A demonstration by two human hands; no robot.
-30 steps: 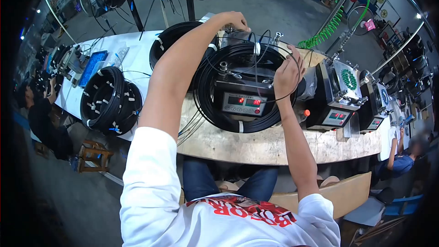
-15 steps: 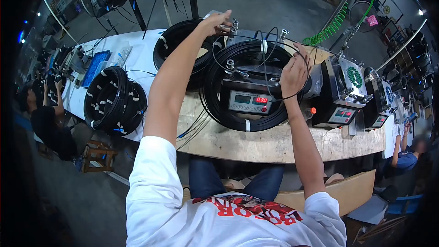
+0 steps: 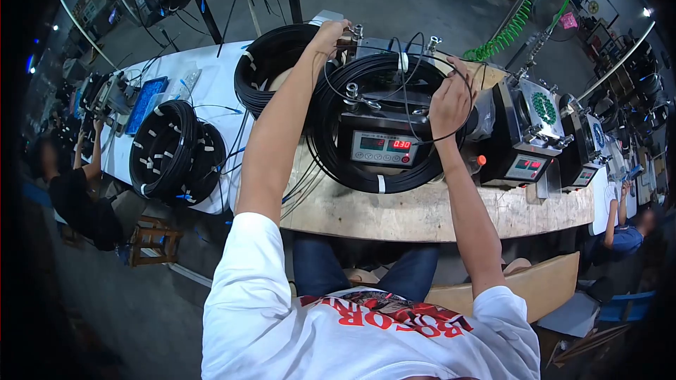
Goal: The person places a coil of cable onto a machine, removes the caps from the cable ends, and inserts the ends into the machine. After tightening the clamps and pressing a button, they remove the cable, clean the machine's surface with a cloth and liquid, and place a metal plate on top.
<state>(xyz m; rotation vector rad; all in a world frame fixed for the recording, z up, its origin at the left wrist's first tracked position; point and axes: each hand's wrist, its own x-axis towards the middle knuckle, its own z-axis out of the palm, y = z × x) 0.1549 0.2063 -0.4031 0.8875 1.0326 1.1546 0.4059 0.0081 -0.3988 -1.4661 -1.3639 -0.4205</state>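
A large black cable coil (image 3: 331, 162) encircles a machine with a lit control panel (image 3: 382, 149) in front of me; its red digits read 0.30. My left hand (image 3: 329, 36) reaches over the coil's far left side, fingers curled beside a metal clamp knob (image 3: 357, 31). What those fingers hold, if anything, is hidden. At the coil's right side, my right hand (image 3: 452, 104) is closed around the black cable, fingers pointing up. A loose cable loop arcs past its fingers. A metal eye fitting (image 3: 352, 90) stands on the machine, inside the coil.
More black coils lie left, one behind my left forearm (image 3: 246, 84) and one on the white table (image 3: 218, 74). A blue tray (image 3: 146, 103) sits beyond. Two similar machines stand right, the nearer showing a red display (image 3: 527, 167). An orange-capped bottle (image 3: 481, 160) is close by. People work at both sides.
My left hand has shifted slightly left and its fingers have curled in by the clamp knob. The right hand stays at the coil's right side. The view has shifted a little.
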